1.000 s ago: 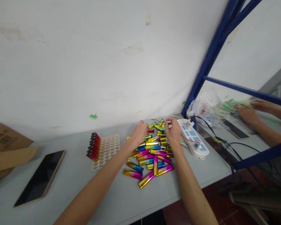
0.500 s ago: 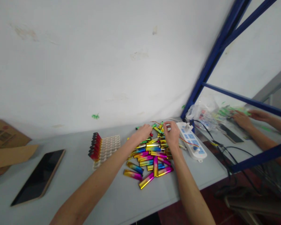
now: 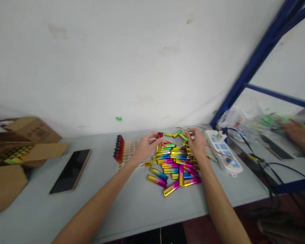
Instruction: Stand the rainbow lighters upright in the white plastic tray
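Cardboard box (image 3: 17,149): far left on the grey table (image 3: 142,213), flaps open, patterned packs showing inside.
Phone (image 3: 71,166): dark screen up, flat on the table just right of the box, well apart from both hands.
Tray (image 3: 131,147): pale, with round cells, left of the left hand; the wrist lies over its near right corner.
Red lighters (image 3: 119,152): one row standing upright along the tray's left edge.
Left hand (image 3: 145,147): raised over the left far edge of the pile, thumb and fingertips pinched together on one lighter.
Held lighter (image 3: 160,135): red and dark, sticking out to the right from the fingertips, clear of the pile below it.
Pile of lighters (image 3: 173,166): metallic gold, pink and blue, lying loose and crossed between the two hands and nearer than them.
Right hand (image 3: 199,145): over the pile's far right edge, fingers curled inward; whether they grip anything cannot be told.
Power strip (image 3: 225,152): white, just right of the right hand, a plug and thin wires at it.
Plastic bag (image 3: 240,117): clear, crumpled, far right beyond the blue frame (image 3: 256,64).
Co-worker's hand (image 3: 298,134): at the right edge, on the neighbouring table.
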The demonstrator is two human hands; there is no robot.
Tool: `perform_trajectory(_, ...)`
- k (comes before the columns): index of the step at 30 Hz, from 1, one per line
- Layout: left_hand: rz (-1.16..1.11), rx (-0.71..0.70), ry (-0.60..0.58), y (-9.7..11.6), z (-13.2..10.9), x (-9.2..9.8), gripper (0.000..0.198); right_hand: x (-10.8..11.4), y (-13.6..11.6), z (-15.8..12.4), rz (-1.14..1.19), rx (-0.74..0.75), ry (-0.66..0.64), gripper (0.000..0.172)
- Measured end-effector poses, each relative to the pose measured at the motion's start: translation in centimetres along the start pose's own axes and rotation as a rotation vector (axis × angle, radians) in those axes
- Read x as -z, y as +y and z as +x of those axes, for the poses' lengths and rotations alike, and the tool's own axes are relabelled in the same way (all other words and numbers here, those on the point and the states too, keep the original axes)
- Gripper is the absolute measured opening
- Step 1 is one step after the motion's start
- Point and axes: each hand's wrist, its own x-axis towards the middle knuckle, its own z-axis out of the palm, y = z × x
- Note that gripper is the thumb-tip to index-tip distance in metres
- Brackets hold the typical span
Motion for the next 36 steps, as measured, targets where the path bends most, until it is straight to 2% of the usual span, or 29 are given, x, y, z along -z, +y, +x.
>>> perform_trajectory(2, -0.149, 0.073, -0.008, 0.2, -2.6, 0.8, 0.042, -0.3, -0.2, -0.2, -0.001, 0.021, -0.041, 0.023)
perform_trajectory(4, -0.385, 0.186, -0.005, 0.2, -4.7, 1.4, 0.046, -0.5, -0.3, -0.3, -0.017, 0.050, -0.030, 0.023)
perform_trajectory(7, -0.654, 0.350, 0.044, 0.0, -6.7, 2.0, 0.057, -0.6, -0.3, -0.4, -0.050, 0.114, -0.010, 0.027)
perform_trajectory(13, -0.778, 0.504, 0.052, -0.4, -7.4, 3.3, 0.057, -0.6, -0.1, -0.3, -0.073, 0.174, -0.014, 0.025)
perform_trajectory(20, -0.799, 0.558, 0.143, -0.5, -7.5, 3.3, 0.047, -0.6, 0.1, -0.5, -0.103, 0.187, -0.017, 0.024)
perform_trajectory(25, -0.801, 0.572, 0.170, -0.4, -7.6, 3.0, 0.045, -0.6, -0.1, -0.5, -0.093, 0.179, -0.019, 0.023)
perform_trajectory(30, -0.806, 0.550, 0.158, 0.0, -7.4, 2.6, 0.053, -0.4, -0.4, -0.5, -0.100, 0.162, -0.026, 0.019)
perform_trajectory(33, -0.740, 0.399, 0.185, 0.7, -7.9, 2.8, 0.052, -0.2, -0.5, -0.5, -0.093, 0.166, -0.044, 0.018)
perform_trajectory(36, -0.555, 0.209, 0.240, 1.7, -9.6, 4.5, 0.049, -0.2, -0.4, -0.4, -0.069, 0.204, -0.059, 0.020)
